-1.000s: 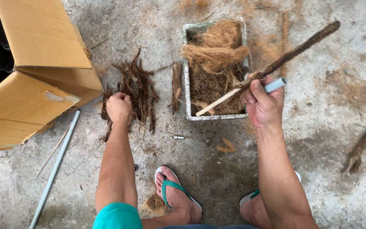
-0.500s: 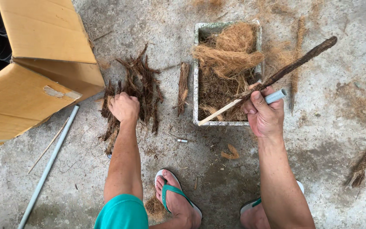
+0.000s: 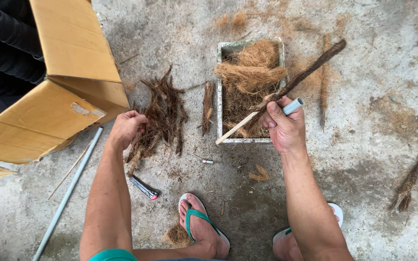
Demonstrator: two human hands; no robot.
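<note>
My left hand [image 3: 126, 127] rests on a pile of dark brown fibre strips [image 3: 160, 116] on the concrete floor, with its fingers curled into the strips. My right hand [image 3: 284, 126] is closed around a short grey tube [image 3: 293, 106] and a long stick [image 3: 286, 89]. The stick is wrapped in brown fibre at its far end and bare and pale at its near end. It lies slanted over a rectangular grey tray [image 3: 220, 96] filled with light brown coir fibre [image 3: 252, 72].
An open cardboard box [image 3: 54, 92] stands at the left. A thin grey pipe [image 3: 68, 193] and a small dark tool with a red tip [image 3: 143, 187] lie on the floor. More fibre-wrapped sticks [image 3: 414, 171] lie at the right. My feet in green sandals [image 3: 201, 224] are below.
The view has shifted slightly. My left hand stays on the fibre pile, and my right hand keeps the stick and tube over the tray.
</note>
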